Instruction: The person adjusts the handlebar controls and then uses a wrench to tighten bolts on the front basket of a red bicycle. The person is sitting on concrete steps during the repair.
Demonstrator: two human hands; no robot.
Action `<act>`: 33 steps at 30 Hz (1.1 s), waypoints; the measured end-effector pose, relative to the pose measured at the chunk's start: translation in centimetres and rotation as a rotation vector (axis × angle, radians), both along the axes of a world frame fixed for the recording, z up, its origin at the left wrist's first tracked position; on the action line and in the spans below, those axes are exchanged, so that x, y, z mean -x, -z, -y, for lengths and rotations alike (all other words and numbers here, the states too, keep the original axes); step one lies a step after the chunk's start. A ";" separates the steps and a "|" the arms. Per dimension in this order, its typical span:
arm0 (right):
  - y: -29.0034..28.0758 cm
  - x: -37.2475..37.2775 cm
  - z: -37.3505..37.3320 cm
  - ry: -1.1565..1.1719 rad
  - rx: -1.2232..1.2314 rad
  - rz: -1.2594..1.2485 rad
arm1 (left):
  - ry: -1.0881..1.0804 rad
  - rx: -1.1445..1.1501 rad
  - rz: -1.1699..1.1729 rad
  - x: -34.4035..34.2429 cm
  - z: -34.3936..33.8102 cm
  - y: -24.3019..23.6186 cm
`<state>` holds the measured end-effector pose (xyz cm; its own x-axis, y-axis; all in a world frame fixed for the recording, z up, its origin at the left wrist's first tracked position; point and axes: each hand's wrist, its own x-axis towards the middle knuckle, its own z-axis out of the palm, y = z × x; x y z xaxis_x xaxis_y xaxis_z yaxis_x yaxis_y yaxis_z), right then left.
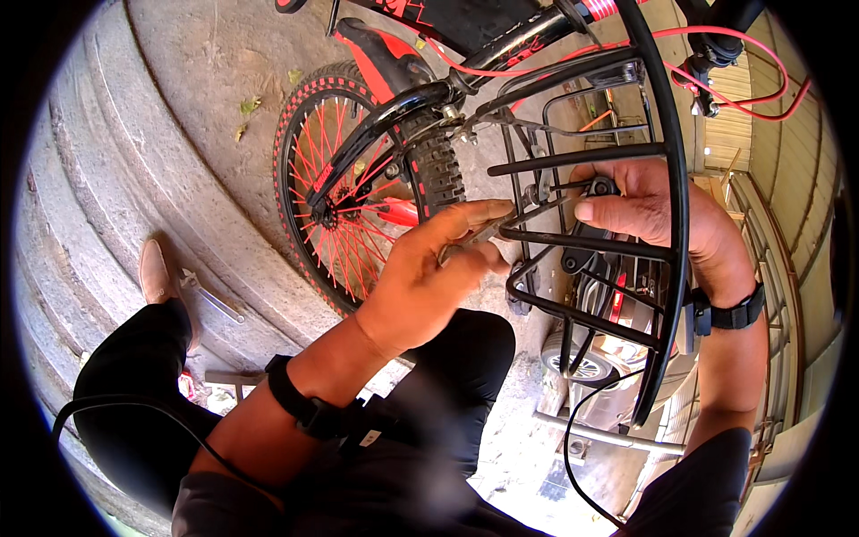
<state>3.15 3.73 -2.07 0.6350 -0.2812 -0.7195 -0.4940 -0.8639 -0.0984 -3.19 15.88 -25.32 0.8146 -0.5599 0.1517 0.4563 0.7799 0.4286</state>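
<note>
A black metal front carrier (673, 206) of welded bars is in front of me, at the front of a bicycle with a red-spoked wheel (335, 210). My left hand (438, 273) pinches a slim grey metal wrench (528, 217), whose far end reaches between the bars. Beyond the bars, my right hand (658, 201) is closed round a black hex key tool (601, 186); its thin shaft points left at a small bolt (535, 192) on the carrier. The fingers of my right hand are partly hidden behind the carrier, so its exact grip cannot be seen.
Red cables (734, 31) loop from the handlebar at the top right. A combination wrench (215, 297) lies on the ribbed concrete by my shoe (158, 271). A car wheel (580, 360) and a metal pipe (617, 433) show beyond the carrier. A black cord (569, 447) hangs at lower right.
</note>
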 end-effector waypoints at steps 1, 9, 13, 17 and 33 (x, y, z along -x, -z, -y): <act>0.1 -0.1 -0.1 0.000 -0.002 0.001 | 0.059 0.054 -0.067 -0.4 -0.2 0.0; 0.0 0.0 -0.3 -0.023 0.005 -0.001 | 0.340 0.265 -0.475 1.3 0.6 -1.1; -0.2 -0.1 -0.6 -0.008 -0.013 -0.012 | 0.452 0.308 -0.367 3.4 2.7 -1.1; -0.3 0.0 -0.6 -0.018 -0.003 0.001 | 0.394 0.169 -0.172 3.7 5.8 -0.9; 0.2 -0.1 0.3 0.043 -0.054 -0.001 | 0.628 0.170 -0.147 0.7 2.4 1.4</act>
